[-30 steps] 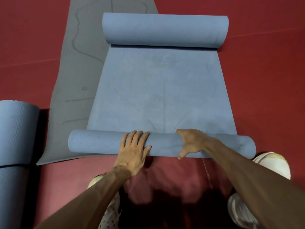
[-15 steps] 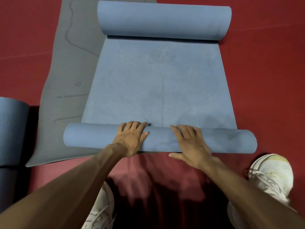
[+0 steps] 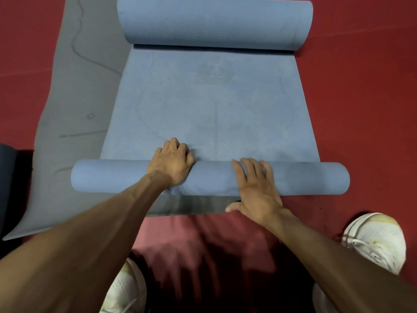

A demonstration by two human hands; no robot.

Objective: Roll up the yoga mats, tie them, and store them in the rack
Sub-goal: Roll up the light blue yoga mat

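Note:
A blue yoga mat (image 3: 214, 114) lies flat on the red floor, its far end curled into a thick roll (image 3: 214, 21). Its near end is wound into a thinner roll (image 3: 304, 177) lying crosswise in front of me. My left hand (image 3: 171, 161) sits on top of this near roll left of centre, with its fingers curled over the far side. My right hand (image 3: 257, 188) presses on the roll right of centre, fingers straight and spread, thumb hanging off the near side.
A grey mat (image 3: 74, 105) lies spread under the blue one, sticking out on the left and in a strip just behind the near roll. A dark rolled mat (image 3: 6, 181) touches the left edge. My white shoes (image 3: 374, 240) stand on the red floor.
The near roll has moved forward over the flat part and grown thicker. My left fingers went from lying straight to curling over its far side. My right hand stays flat.

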